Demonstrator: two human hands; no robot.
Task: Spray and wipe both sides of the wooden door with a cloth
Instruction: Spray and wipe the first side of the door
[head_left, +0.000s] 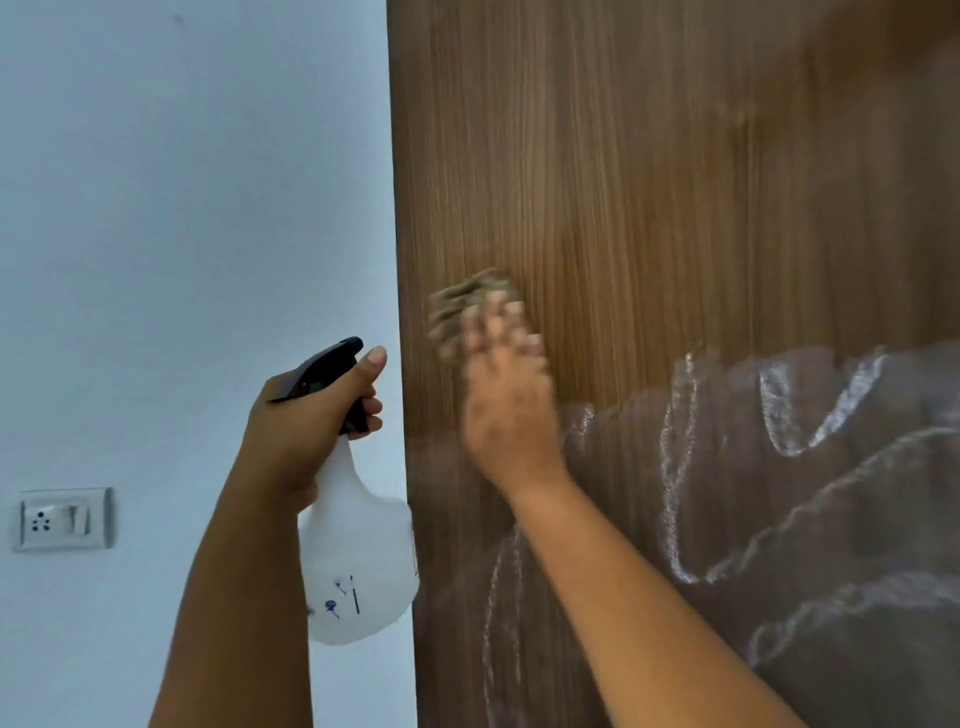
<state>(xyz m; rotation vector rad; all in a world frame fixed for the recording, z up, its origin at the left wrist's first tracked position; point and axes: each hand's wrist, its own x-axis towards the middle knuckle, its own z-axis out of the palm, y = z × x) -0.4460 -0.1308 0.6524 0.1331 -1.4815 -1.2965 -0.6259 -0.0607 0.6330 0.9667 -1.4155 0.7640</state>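
The wooden door fills the right two thirds of the view, its left edge running down the middle. My right hand presses a bunched brownish cloth against the door near that edge; both are motion-blurred. Wet streaks shine across the door's lower right part. My left hand grips the neck of a white spray bottle with a black trigger head, held upright just left of the door's edge, thumb raised beside the nozzle.
A pale blue-white wall lies to the left of the door. A white switch and socket plate is mounted on it at lower left.
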